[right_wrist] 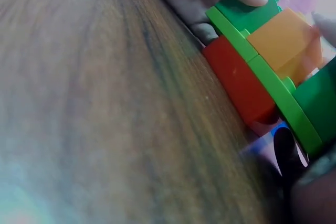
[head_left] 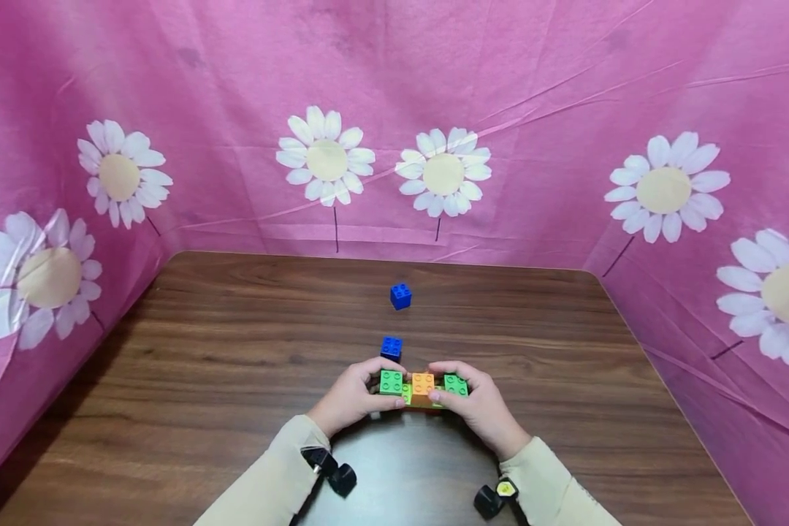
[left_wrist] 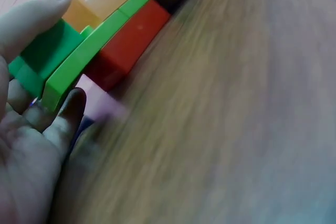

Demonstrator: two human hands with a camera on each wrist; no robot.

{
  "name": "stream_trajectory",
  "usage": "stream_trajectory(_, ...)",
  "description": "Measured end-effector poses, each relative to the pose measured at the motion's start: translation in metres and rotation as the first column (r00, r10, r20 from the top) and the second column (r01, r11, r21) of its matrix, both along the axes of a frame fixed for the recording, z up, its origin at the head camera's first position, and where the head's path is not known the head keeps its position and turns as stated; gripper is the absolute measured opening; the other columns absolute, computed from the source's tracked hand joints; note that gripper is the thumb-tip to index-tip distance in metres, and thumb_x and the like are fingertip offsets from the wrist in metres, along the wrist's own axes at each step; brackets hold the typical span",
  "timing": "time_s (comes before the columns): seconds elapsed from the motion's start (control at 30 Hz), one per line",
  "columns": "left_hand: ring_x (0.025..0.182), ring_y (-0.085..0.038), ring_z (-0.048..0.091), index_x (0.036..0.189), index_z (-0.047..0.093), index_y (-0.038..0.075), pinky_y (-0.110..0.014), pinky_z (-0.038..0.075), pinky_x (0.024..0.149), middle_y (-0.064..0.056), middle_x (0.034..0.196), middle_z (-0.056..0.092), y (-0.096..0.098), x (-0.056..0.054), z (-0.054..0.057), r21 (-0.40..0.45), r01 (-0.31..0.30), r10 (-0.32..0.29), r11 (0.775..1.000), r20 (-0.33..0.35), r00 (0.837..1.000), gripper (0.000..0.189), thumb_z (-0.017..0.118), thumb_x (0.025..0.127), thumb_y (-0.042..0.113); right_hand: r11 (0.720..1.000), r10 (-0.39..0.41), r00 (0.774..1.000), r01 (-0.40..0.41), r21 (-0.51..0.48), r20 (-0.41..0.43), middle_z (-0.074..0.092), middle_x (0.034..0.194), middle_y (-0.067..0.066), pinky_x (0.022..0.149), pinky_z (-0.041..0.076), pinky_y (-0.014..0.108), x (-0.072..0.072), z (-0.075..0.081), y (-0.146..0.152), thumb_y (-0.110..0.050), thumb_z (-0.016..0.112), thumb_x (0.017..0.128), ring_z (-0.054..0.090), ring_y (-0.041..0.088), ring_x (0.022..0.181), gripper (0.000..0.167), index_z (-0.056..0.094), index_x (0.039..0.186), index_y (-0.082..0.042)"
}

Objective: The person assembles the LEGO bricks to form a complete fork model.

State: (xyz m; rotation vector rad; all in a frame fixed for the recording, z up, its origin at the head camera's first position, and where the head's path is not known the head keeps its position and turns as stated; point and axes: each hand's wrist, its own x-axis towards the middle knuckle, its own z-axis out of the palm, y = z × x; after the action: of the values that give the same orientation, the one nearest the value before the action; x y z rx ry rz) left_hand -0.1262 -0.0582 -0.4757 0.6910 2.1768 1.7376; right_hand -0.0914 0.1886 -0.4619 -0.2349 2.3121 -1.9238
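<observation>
Both hands hold a built-up row of toy building bricks by its two ends, close over the table. My left hand [head_left: 348,400] grips the left end, thumb in front and fingers behind a green brick [head_left: 391,381]. The right hand [head_left: 485,410] does likewise at the other green brick [head_left: 456,385], its thumb tip near an orange brick [head_left: 423,381] in the middle. These three stand on light green pieces [left_wrist: 107,38] in a thin layer. Under that layer a red brick [right_wrist: 239,80] shows in both wrist views.
A blue brick [head_left: 391,346] lies just beyond the row, near the left fingertips. Another blue brick [head_left: 400,296] stands farther back on the brown wooden table [head_left: 269,314]. Pink cloth [head_left: 381,66] with white daisies hangs around the table's back and sides.
</observation>
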Motion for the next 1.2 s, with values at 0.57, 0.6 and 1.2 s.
stream_trajectory(0.57,0.093,-0.014,0.068,0.117,0.068,0.005,-0.027,0.057,0.080,-0.009,0.113,0.071,-0.013,-0.001,0.008,0.116,-0.031,0.027,0.993,0.037,0.999,0.039,0.083,0.083,0.010,0.977,-0.144,0.987,0.129,-0.172,-0.076,0.067,0.113,0.026,0.088,0.052,0.022,-0.010,-0.004,0.000,-0.029,0.039,0.110,0.065,0.011,0.103,0.051,0.061,0.120,0.015)
stream_trajectory(0.6,0.093,-0.014,0.068,0.117,0.068,0.005,-0.027,0.057,0.079,-0.009,0.113,0.071,-0.015,-0.001,0.010,0.121,-0.039,0.035,0.992,0.035,0.999,0.038,0.083,0.083,0.011,0.976,-0.162,0.984,0.148,-0.160,-0.076,0.068,0.113,0.022,0.087,0.052,0.022,-0.012,-0.003,-0.001,-0.027,0.042,0.110,0.065,0.010,0.102,0.047,0.063,0.119,0.014)
stream_trajectory(1.2,0.103,-0.019,0.066,0.122,0.066,0.005,-0.029,0.057,0.083,-0.011,0.122,0.069,-0.041,-0.013,0.041,0.180,-0.197,0.195,0.964,0.033,0.980,0.043,0.081,0.082,0.003,0.977,-0.208,0.972,0.201,-0.066,-0.109,0.071,0.104,0.013,0.080,0.053,0.024,-0.035,-0.007,-0.026,-0.002,0.069,0.093,0.065,0.013,0.091,0.021,0.068,0.113,0.004)
